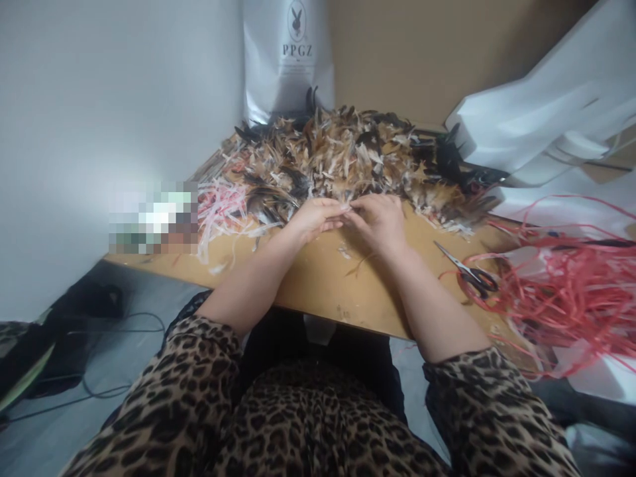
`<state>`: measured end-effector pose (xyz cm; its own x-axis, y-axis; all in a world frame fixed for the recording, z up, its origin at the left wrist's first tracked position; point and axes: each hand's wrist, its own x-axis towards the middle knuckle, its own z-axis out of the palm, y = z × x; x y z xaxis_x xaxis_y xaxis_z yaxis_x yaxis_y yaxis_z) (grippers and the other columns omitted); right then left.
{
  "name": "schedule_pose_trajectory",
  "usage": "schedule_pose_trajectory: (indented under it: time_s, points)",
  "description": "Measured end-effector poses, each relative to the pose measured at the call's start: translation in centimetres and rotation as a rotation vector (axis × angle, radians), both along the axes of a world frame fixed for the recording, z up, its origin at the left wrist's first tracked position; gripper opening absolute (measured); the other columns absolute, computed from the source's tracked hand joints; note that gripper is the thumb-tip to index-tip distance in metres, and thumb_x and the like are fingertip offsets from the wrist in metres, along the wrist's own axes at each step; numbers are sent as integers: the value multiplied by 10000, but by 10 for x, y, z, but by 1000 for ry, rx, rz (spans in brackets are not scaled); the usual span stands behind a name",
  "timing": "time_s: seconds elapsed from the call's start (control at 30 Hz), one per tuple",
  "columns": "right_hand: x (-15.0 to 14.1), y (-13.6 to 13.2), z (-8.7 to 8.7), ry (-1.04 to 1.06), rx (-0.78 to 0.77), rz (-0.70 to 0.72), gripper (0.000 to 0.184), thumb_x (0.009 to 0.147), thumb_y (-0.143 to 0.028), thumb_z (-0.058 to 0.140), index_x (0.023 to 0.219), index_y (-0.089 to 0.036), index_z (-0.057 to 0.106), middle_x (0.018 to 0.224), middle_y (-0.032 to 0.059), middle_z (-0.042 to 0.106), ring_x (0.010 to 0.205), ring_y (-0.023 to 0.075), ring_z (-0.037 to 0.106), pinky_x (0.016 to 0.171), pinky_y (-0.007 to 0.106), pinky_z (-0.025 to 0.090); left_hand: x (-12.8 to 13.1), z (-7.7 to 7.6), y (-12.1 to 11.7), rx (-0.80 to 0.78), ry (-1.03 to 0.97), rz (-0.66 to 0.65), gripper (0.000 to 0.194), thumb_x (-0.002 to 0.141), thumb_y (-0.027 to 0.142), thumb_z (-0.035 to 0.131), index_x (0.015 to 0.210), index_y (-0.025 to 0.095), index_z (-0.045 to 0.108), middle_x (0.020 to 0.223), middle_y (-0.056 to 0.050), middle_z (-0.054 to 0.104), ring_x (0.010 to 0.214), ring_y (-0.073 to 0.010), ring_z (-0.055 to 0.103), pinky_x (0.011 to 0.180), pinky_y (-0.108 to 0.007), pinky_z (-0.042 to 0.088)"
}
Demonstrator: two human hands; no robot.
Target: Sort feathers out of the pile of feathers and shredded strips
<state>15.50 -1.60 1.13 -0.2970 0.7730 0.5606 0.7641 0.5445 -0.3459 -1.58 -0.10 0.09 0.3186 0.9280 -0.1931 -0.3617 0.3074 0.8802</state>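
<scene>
My left hand (pixel 317 218) and my right hand (pixel 381 217) meet at the fingertips over the table (pixel 322 281), just in front of a big heap of brown and black feathers (pixel 342 149). Both hands are closed in a pinch. Between the fingertips shows a small pale, pinkish bit, too small and blurred to name. Below the hands, a few white scraps (pixel 344 252) and a thin brown feather (pixel 362 264) lie on the wood.
Pink and white strips (pixel 223 205) lie left of the feathers. Scissors (pixel 467 270) rest on the right, beside a tangle of red plastic strips (pixel 581 291). A silver bag (pixel 288 66) stands behind the heap. White sheets or bags (pixel 541 112) rise at the right.
</scene>
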Motion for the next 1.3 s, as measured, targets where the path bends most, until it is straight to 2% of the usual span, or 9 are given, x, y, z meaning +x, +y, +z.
schedule_pose_trajectory:
  time_s: [0.13,0.2,0.33,0.53,0.8,0.9,1.03,1.13,1.3]
  points:
    - [13,9,-2,237,-135,-29,195,798,-353,635,878,-195,716,886,56,713,827,205,625,796,336,437,-4,6,3,54,-24,91,82,768,173,718,763,99,682,845,-77,741,689,-74,674,615,-148,495]
    - [18,13,-6,251,-230,-55,159,775,-303,625,834,-192,722,822,39,705,760,190,613,736,317,446,-5,8,4,54,-28,119,73,772,166,711,770,100,679,855,-75,743,678,-67,671,603,-140,490]
    - [18,15,-11,8,-340,-45,134,754,-219,604,792,-191,730,801,48,710,755,190,607,724,313,433,-7,9,6,51,-26,140,74,774,166,707,778,101,674,829,-66,740,646,-61,661,576,-135,482]
    - [7,9,-11,-296,-264,-63,183,800,-231,585,896,-190,735,948,105,712,926,251,612,820,364,416,-7,7,6,60,-20,134,96,762,183,726,767,105,670,817,-61,736,635,-61,659,556,-134,478]
    - [9,13,-13,-374,-324,-106,172,768,-157,549,781,-171,720,919,125,706,894,238,614,791,329,430,-2,4,3,150,143,115,166,735,248,752,756,96,689,842,-81,739,628,-55,645,560,-136,481]
    - [11,13,-12,-311,-314,-86,164,756,-158,544,773,-158,708,893,121,698,829,220,606,750,317,427,0,3,3,183,205,127,161,727,246,755,732,98,690,763,-68,728,584,-52,624,531,-132,467]
    - [12,11,-8,-75,-362,5,127,741,-197,557,733,-159,677,756,60,670,672,156,559,657,280,405,1,2,3,182,241,116,180,697,255,786,705,106,686,657,-48,696,547,-54,609,518,-130,463]
    - [11,8,-6,90,-456,73,105,729,-242,581,724,-167,655,649,6,631,585,118,512,588,250,379,1,3,2,179,242,83,180,690,245,792,702,99,688,652,-50,694,537,-52,608,524,-130,465]
    - [7,4,-7,345,-570,121,126,717,-299,621,737,-175,604,603,-9,617,529,106,514,517,228,368,2,4,0,137,183,59,144,717,199,768,726,79,689,700,-63,711,612,-61,657,647,-149,520]
